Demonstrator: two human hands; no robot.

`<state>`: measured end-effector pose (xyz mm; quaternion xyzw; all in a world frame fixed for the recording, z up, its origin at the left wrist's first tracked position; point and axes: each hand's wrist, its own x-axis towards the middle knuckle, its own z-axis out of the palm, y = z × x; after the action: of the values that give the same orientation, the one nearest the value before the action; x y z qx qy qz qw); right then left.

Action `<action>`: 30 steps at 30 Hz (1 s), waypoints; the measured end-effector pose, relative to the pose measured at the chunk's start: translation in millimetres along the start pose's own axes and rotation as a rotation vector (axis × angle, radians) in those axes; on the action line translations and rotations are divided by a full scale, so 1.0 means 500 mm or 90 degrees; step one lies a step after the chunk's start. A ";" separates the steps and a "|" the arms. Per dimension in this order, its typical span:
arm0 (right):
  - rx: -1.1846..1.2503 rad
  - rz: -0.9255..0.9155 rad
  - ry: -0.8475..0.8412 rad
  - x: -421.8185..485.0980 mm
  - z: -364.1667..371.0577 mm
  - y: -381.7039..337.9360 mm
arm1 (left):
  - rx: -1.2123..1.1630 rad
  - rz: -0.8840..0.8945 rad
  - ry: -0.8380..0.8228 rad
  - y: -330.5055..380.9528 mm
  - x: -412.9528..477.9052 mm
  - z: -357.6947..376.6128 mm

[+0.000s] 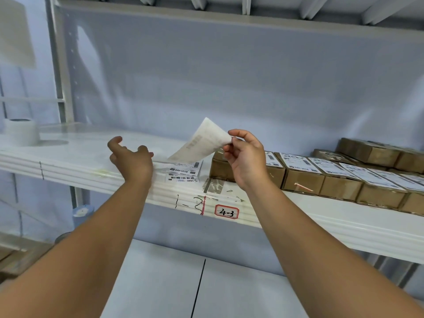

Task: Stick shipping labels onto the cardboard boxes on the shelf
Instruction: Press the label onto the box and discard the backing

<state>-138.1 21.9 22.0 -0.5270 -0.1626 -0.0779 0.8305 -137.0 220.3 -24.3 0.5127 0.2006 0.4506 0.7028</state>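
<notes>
My right hand pinches the corner of a white shipping label, which hangs tilted in the air above the white shelf. Below it lies a stack of printed labels. My left hand hovers over the shelf just left of the stack, fingers relaxed and holding nothing. A row of small cardboard boxes runs along the shelf to the right, several with labels on top. The nearest box, partly hidden behind my right hand, shows a bare brown top.
More boxes stand at the back right. A white roll stands on the shelf's far left. The shelf's front edge carries a "4-3" tag and handwritten marks. An upper shelf spans overhead. A white surface lies below.
</notes>
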 end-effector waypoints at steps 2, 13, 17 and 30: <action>0.011 0.006 -0.001 -0.002 -0.005 -0.002 | 0.062 0.085 -0.022 -0.001 -0.016 0.002; 0.043 0.070 -0.066 -0.004 -0.030 -0.034 | 0.115 0.003 -0.571 0.050 -0.102 0.031; 0.116 0.141 -0.136 -0.006 -0.044 -0.059 | 0.079 0.019 -0.668 0.100 -0.139 0.058; 0.039 0.150 -0.035 0.000 -0.102 -0.086 | 0.103 -0.256 -0.738 0.143 -0.217 0.095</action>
<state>-141.4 -42.8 38.8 -0.5186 -0.1247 0.0396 0.8450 -187.6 108.6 39.4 0.6781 -0.0874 -0.0592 0.7274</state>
